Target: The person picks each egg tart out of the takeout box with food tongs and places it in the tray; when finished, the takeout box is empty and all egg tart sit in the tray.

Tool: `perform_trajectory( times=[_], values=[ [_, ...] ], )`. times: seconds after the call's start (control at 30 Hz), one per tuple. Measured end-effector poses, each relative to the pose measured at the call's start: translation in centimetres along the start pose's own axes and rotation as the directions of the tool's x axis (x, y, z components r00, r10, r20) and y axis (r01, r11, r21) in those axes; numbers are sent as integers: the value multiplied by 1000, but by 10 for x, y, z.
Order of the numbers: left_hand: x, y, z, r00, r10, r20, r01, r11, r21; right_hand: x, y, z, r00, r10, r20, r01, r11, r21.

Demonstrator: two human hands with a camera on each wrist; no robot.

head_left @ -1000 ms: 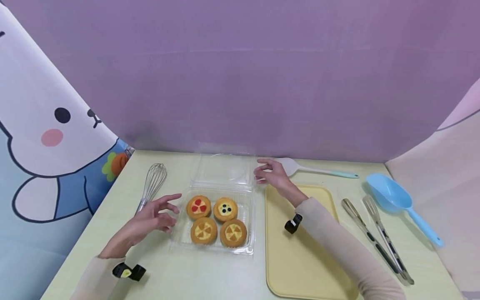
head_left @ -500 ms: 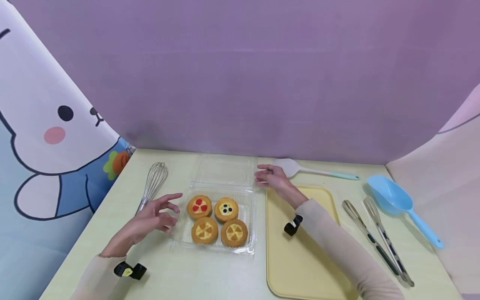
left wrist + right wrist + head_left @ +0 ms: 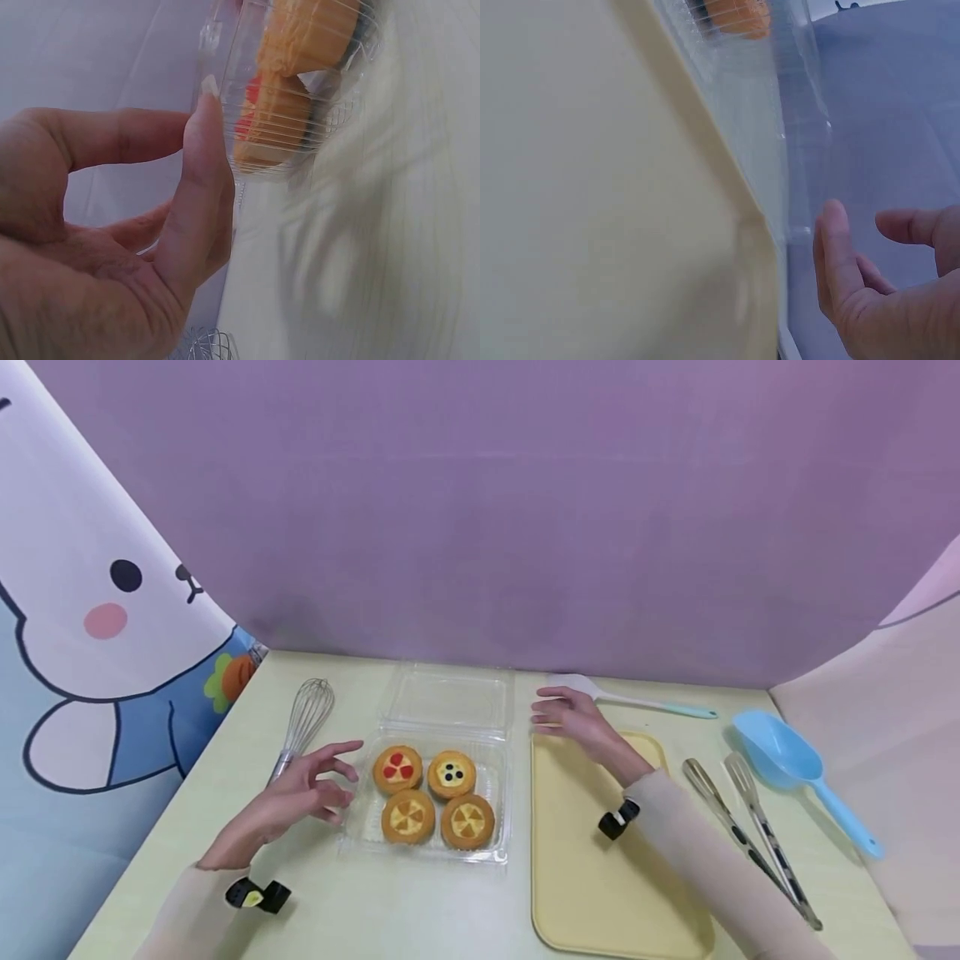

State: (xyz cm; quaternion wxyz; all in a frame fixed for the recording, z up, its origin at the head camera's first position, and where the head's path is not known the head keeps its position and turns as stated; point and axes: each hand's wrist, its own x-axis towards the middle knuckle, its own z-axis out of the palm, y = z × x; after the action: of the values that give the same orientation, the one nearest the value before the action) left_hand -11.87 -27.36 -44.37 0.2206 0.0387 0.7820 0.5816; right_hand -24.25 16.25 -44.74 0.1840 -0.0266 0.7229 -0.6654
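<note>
A clear plastic clamshell box stands mid-table, its lid folded back toward the purple backdrop. Several round tarts fill its base, among them a red-topped tart and one with dark berry-like dots. Beside the box's left wall is my left hand, fingers loosely bent; in the left wrist view its fingertips overlap the box's edge. My right hand hovers over the far left corner of the yellow tray, to the right of the lid. Nothing is between its fingers and thumb.
A whisk lies left of the box, partly behind my left hand. Along the back is a white spatula with a mint handle. Metal tongs and a blue scoop lie right of the tray.
The lid has sunk back lower, from slightly raised. My right hand has drawn away from the lid's edge to the right. The left hand has hardly moved.
</note>
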Motion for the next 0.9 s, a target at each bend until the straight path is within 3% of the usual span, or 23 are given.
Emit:
perform_trajectory(
  times=[0.3,0.6,0.73,0.9],
  values=[
    [2,-2,-3,1000,6,19,-6,1000,3,-63,-5,-61,995,-94,-41,85,979,-183],
    [4,-4,-6,999,41,33,-41,999,-1,-126,2,-118,983,-131,-132,76,931,-356],
    [4,-4,-6,997,57,45,-57,998,4,-151,8,-138,970,-164,-178,59,873,-484],
    [4,-4,-7,996,80,50,-79,997,-5,-180,19,-164,949,-206,-239,-17,722,-692]
  ],
)
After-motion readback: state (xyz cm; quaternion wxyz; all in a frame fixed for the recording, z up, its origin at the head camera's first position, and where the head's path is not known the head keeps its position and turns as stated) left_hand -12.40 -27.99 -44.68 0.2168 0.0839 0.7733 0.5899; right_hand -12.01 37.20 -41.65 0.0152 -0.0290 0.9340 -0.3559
